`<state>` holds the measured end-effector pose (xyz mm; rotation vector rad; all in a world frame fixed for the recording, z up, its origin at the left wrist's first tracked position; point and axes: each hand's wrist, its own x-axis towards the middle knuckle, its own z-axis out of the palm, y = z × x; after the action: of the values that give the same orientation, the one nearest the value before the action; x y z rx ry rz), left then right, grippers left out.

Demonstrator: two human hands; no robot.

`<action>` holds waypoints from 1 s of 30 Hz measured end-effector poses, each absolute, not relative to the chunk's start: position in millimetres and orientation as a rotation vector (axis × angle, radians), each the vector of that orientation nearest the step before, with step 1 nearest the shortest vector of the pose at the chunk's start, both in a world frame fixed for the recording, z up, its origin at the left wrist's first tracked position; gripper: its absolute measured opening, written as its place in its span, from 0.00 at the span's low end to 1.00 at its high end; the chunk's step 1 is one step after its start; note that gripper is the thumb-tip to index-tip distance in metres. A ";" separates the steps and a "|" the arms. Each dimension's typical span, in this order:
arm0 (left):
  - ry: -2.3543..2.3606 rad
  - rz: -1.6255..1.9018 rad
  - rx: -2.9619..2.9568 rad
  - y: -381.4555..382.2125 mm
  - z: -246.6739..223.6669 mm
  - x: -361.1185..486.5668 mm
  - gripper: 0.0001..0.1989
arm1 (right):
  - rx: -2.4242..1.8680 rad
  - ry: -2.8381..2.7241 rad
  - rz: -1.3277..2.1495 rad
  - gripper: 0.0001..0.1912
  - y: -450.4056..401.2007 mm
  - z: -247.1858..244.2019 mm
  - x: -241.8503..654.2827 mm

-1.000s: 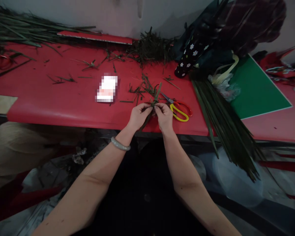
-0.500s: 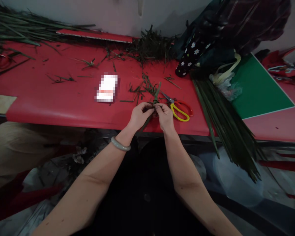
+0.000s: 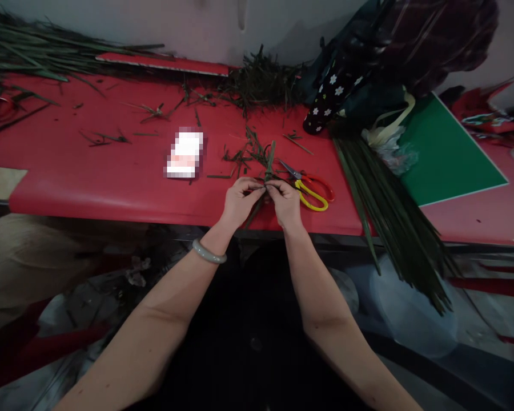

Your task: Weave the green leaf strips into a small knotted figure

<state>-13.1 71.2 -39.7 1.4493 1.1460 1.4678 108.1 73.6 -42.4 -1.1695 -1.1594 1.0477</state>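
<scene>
Near the table's front edge, my left hand (image 3: 240, 200) and my right hand (image 3: 286, 202) meet, both pinching a small piece of folded green leaf strips (image 3: 270, 165). One strip end points up above the fingers, and another hangs down between the hands. The fingertips hide the middle of the piece. Beside my right hand lie scissors (image 3: 310, 191) with one red and one yellow handle, blades pointing up and left. Short leaf scraps (image 3: 240, 154) are scattered just beyond my hands on the red table cover (image 3: 111, 194).
A phone-like pixelated rectangle (image 3: 184, 153) lies left of my hands. Long leaves (image 3: 389, 222) overhang the edge at right, near a green board (image 3: 454, 160) and a flowered black umbrella (image 3: 325, 105). At the back are a scrap heap (image 3: 265, 83) and more long leaves (image 3: 47, 51).
My hands hold the same leaf piece in nearly the same place, with the fingertips slightly further apart. The whole view has shifted a little.
</scene>
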 end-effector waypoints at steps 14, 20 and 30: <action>1.096 1.248 1.481 69.6 -36.5 -8.9 0.08 | -1.042 -1.051 1.228 0.08 73.7 -39.5 112.7; 1.097 1.255 1.394 68.9 -35.6 -9.7 0.08 | -0.985 -1.145 1.326 0.08 72.7 -40.8 116.1; 1.016 1.200 1.348 68.4 -33.2 -11.3 0.06 | -1.003 -1.025 1.305 0.08 72.7 -40.4 115.8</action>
<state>-11.3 68.4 -33.2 1.3476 1.0161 1.1997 115.8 72.7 -40.4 -1.0032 -1.0251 1.3053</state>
